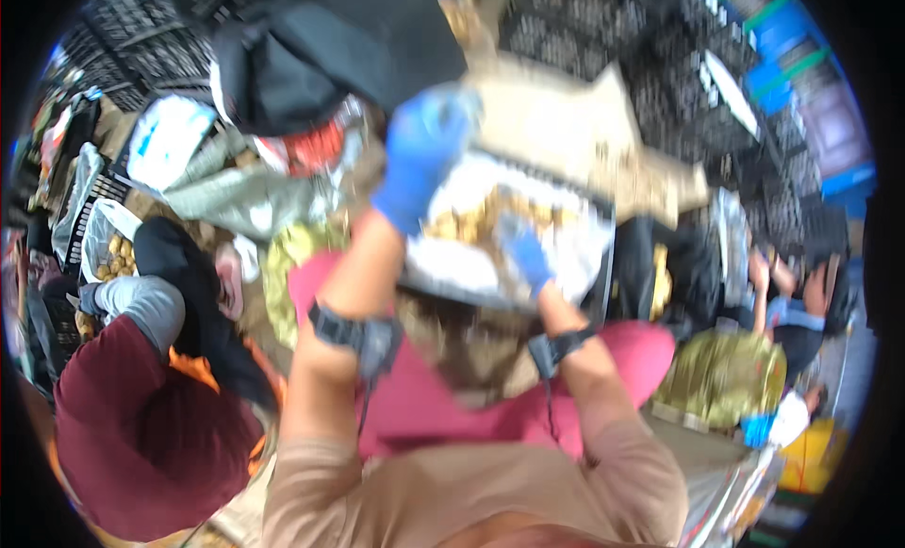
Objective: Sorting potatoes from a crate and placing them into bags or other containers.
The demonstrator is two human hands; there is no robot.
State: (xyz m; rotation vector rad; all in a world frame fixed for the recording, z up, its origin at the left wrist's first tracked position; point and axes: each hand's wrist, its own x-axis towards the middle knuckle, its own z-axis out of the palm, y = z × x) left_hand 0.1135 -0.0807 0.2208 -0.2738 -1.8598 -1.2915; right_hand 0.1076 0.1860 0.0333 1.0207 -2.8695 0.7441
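Observation:
A black plastic crate (604,258) lined with white plastic (452,265) stands before my knees, with a heap of small yellow-brown potatoes (459,223) in it. My left hand (428,152), in a blue glove with a greyish palm side, is raised over the crate's far left corner; blur hides whether anything is in its fingers. Over the potatoes, inside the crate, is my right hand (522,247), gloved in the same way; its fingertips point at the heap, and blur hides whether it grips one. Both wrists bear black straps with small devices.
Flattened cardboard (558,117) lies beyond the crate, and black cloth (339,46) at its upper left. A yellow-green sack (304,265) is at the left. A co-worker in a maroon top (141,435) sits at left near a bag of potatoes (117,258). Stacked black crates (573,25) stand behind.

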